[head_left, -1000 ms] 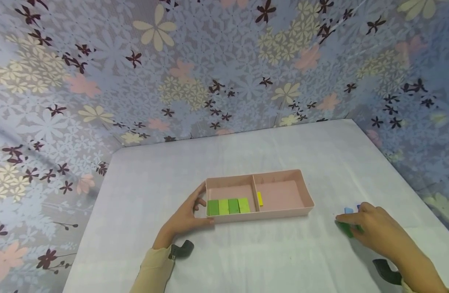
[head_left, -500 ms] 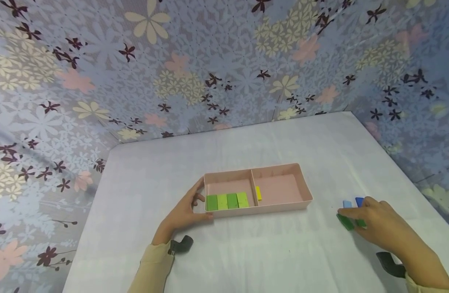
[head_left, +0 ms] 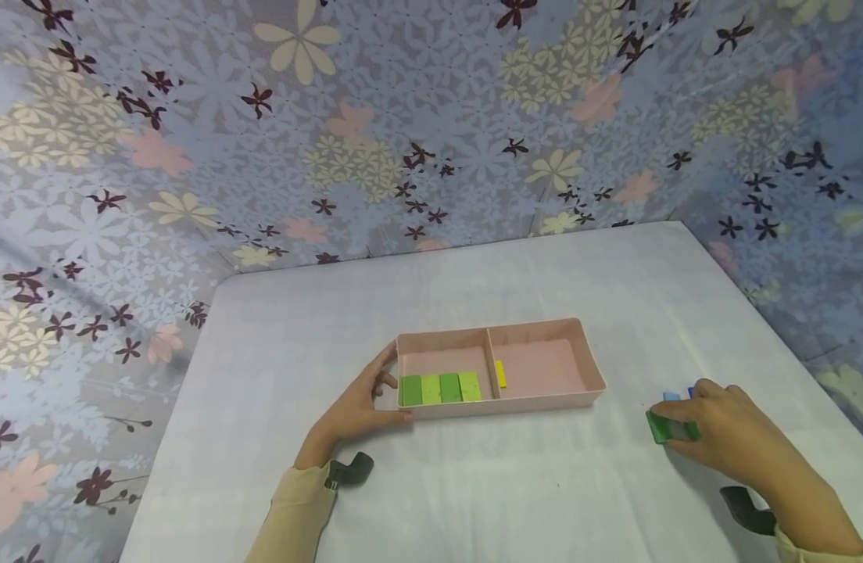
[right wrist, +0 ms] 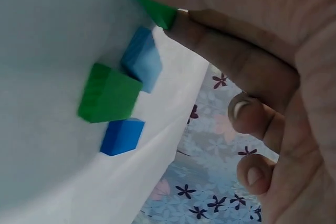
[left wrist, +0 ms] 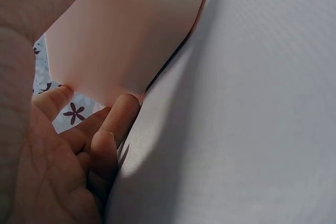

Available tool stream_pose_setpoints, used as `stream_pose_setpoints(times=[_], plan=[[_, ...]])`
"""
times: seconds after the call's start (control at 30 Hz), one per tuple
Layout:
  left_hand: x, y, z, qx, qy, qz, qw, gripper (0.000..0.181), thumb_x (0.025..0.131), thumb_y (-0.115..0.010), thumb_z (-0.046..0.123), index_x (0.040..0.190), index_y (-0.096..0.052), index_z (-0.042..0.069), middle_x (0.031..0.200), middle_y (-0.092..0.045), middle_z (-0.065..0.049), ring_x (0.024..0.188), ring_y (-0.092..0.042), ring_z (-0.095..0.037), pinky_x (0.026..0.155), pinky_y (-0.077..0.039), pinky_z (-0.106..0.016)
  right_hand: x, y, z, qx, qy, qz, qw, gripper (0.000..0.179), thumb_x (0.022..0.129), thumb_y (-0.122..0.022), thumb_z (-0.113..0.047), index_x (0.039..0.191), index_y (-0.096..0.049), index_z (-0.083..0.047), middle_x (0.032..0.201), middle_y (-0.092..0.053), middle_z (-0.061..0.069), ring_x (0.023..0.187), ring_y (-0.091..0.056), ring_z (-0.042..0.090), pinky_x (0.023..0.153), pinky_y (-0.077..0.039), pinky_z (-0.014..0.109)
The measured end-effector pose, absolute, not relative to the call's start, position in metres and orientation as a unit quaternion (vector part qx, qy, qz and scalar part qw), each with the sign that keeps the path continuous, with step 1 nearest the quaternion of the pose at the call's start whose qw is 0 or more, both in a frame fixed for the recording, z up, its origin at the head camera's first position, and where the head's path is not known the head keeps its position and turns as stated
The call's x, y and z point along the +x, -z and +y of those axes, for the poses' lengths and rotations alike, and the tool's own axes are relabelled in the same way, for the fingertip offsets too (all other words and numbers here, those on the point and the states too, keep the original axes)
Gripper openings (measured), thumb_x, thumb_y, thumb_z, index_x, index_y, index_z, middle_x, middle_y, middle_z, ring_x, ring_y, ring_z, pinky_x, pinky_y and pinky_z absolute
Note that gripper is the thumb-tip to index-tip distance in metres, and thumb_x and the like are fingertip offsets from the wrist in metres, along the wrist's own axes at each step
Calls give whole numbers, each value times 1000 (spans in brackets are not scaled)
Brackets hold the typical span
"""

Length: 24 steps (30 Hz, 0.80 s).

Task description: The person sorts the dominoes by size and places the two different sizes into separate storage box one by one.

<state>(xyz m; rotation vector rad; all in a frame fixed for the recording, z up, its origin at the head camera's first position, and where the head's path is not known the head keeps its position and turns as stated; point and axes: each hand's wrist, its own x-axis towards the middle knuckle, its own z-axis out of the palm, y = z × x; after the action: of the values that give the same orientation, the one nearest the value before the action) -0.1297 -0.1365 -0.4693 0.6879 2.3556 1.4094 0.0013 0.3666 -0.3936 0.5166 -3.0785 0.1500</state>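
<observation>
My left hand [head_left: 354,410] grips the left end of a pink two-part box [head_left: 544,402], its thumb along the front wall and its fingers at the end wall. In the left wrist view, fingertips touch the box's pale wall [left wrist: 105,40]. My right hand [head_left: 727,434] pinches a dark green block [head_left: 658,428] between thumb and index finger, close over the table. Below that hand, the right wrist view has a second green block [right wrist: 110,95] between a light blue block [right wrist: 144,61] and a darker blue block [right wrist: 123,136]. The other right fingers are curled.
Inside the box's left compartment, several green and lime blocks [head_left: 438,389] line the front wall. A thin yellow piece [head_left: 500,374] stands against the divider in the right compartment. Floral cloth [head_left: 474,156] rises behind the white-covered table [head_left: 474,485].
The right thumb and index finger have closed on the green block, which has turned more upright between them. The left hand stays on the box; the head view shifted slightly.
</observation>
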Motion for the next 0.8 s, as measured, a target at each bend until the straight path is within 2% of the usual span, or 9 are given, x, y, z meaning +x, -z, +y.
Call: stream_pose_setpoints(times=[0.1,0.17,0.3,0.4,0.6,0.77,0.8], plan=[[-130,470,-136,238,-487,825,158,114,66,-86,42,150,-9,44,152,-27,13,106,-50,-10,88,-39,-32,-3,390,365,173,-47,-983,31,46,57,-89,-33,101,-76,-24,65,-43,-18,62,-28,5,58,-23,30],[-130,469,-135,237,-485,827,158,115,66,-86,42,150,-9,44,152,-28,13,106,-50,-10,87,-39,-31,-9,386,362,182,-44,-981,52,45,57,-89,-34,99,-77,-24,68,-50,-17,62,-28,4,59,-22,30],[-130,468,-135,235,-482,829,158,115,65,-86,41,151,-9,43,152,-28,12,105,-50,-10,87,-39,-31,-21,375,351,212,-43,-972,95,37,56,-88,-34,91,-78,-25,88,-68,-13,64,-28,3,60,-21,30],[-130,468,-136,236,-481,830,155,115,66,-86,41,151,-9,42,152,-28,11,105,-50,-11,87,-39,-32,-29,368,341,231,-46,-965,117,30,58,-87,-33,86,-79,-26,99,-71,-9,65,-29,2,61,-21,30],[-129,466,-137,232,-487,826,161,115,66,-86,41,151,-8,43,153,-26,11,106,-50,-11,90,-39,-37,-45,356,318,249,-56,-956,142,24,61,-85,-30,83,-79,-26,101,-71,-6,67,-32,4,65,-23,34],[-129,464,-136,226,-481,831,166,115,65,-86,43,149,-8,46,153,-26,12,106,-50,-10,91,-39,-37,-59,350,299,258,-66,-951,156,19,62,-85,-33,78,-78,-30,101,-72,-5,66,-30,4,68,-24,36],[-129,464,-136,227,-480,831,165,115,65,-86,43,149,-8,46,153,-26,12,106,-50,-10,90,-39,-36,-62,350,295,263,-69,-949,159,17,63,-85,-35,76,-77,-31,95,-72,-7,66,-30,5,68,-23,36]])
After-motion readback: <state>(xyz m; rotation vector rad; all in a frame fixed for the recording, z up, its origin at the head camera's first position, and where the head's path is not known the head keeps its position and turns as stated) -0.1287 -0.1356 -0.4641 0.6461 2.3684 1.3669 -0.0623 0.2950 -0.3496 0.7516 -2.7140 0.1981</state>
